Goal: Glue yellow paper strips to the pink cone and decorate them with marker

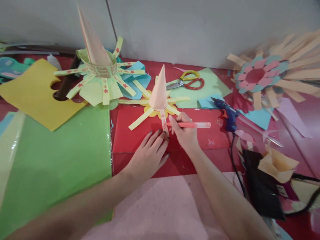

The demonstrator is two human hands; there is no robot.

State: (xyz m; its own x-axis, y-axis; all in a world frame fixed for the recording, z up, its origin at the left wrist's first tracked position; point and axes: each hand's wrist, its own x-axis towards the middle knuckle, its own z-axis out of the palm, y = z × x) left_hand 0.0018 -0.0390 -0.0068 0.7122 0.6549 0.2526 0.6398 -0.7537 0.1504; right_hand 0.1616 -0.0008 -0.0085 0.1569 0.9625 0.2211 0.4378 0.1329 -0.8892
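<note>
A small paper craft (158,96) stands on red paper: a peach cone on a yellow flower base with yellow strips radiating out. My right hand (183,131) is closed around a pink marker (193,125), its tip on the near strip (163,120), which bears red stars. My left hand (150,151) lies flat with fingers spread, its fingertips pressing the red sheet beside that strip's end.
A larger finished cone craft (100,73) stands at back left on yellow paper (32,93) and a green sheet (55,156). Scissors (187,81) lie behind, a blue glue gun (227,115) at right with its cable, another paper flower (260,76) at far right.
</note>
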